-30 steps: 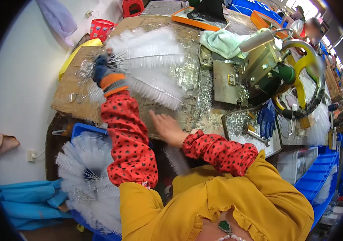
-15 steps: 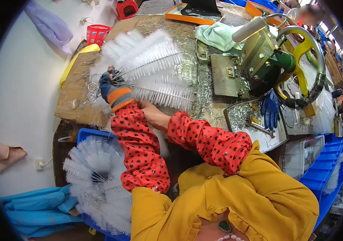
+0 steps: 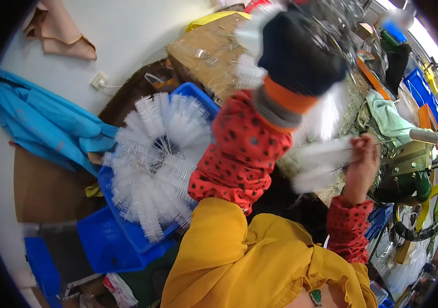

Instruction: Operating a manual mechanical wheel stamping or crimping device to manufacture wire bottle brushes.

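Raised high and close at the top centre is my left hand [image 3: 306, 56], in a dark glove with an orange and grey cuff. Blurred wire stems [image 3: 334, 25] stick out beyond its fingers, and the hand looks closed around a bundle of white bristle brushes. Bristles [image 3: 324, 115] show beside and below the glove. At right, my bare right hand [image 3: 362, 167] pinches one or two white wire brushes [image 3: 319, 154], their bristles pointing left. Motion smears the left fingers and these brushes.
A blue bin [image 3: 108, 179] at left holds a ring of white brushes [image 3: 152, 159]. Behind it stands a cardboard-topped bench [image 3: 206, 49]. A green press with a yellow handwheel [image 3: 437, 190] and a pale green cloth [image 3: 391, 115] are at right. Blue fabric [image 3: 50, 120] hangs at left.
The view has swung left and down toward the bin. My left hand has lifted from the bench with the bundle. My right hand has left the left forearm and now holds brushes.
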Demonstrator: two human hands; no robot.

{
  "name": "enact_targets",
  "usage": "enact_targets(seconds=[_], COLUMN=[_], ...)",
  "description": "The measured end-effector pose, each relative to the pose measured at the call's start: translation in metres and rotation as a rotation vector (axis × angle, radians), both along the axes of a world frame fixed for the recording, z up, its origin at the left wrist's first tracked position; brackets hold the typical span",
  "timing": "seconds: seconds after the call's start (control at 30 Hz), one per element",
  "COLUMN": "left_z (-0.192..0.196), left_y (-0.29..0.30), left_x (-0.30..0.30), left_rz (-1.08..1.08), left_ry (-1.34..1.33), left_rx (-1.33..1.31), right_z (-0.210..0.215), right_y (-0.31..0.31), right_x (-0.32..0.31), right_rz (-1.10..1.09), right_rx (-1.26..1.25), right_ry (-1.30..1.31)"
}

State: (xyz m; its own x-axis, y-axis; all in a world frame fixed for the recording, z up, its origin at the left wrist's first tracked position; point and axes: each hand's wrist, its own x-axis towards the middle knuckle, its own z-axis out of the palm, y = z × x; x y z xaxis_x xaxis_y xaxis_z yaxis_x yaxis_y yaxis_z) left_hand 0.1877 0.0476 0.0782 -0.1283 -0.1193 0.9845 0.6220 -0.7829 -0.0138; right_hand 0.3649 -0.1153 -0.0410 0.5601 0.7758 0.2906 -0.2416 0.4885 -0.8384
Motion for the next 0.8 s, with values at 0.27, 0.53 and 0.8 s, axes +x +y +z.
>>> enact_targets(seconds=[0.27, 0.53, 0.8], left_z=[-0.088, -0.109, -0.098], left_y=[-0.100, -0.118, -0.104], left_x=[0.068, 0.098, 0.094], left_rz=[-0.804, -0.742, -0.700], left_ry=[0.203, -0.040, 0.269], left_rx=[-0.867, -0.786, -0.965], right_z=[0.022, 0.017, 0.021], right_y=[0.012, 0.013, 0.014], right_x=[-0.016, 0.009, 0.010], right_rz=[0.194, 0.376, 0.208], right_rx=[0.081, 0.048, 0.085], right_ry=[-0.067, -0.005, -0.297])
